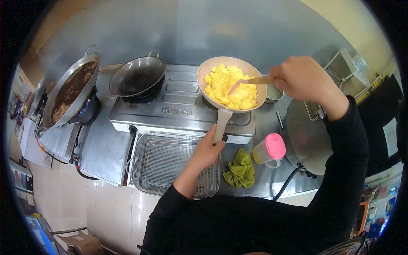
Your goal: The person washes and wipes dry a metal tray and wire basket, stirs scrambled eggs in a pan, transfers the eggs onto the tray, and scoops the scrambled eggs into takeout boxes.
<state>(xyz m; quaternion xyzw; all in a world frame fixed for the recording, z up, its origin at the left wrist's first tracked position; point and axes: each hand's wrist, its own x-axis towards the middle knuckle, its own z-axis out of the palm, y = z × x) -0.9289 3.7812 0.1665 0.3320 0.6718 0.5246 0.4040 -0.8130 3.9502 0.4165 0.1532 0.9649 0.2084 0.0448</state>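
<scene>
Head view: the left hand (206, 151) is wrapped around the handle (222, 121) of a pale frying pan (211, 64), which sits over the right side of the silver stove (178, 111); the right hand (299, 78) grasps a spatula (257, 80), its blurred blade down among soft yellow lumps of food (216, 87) in the pan; a dark wok (137, 77) stands on the stove's left side; on the near side lies a tray with wire mesh (170, 155); right of it, a crumpled green cloth (240, 170) and a pink-lidded jug (272, 149) rest on the metal tabletop (267, 183).
</scene>
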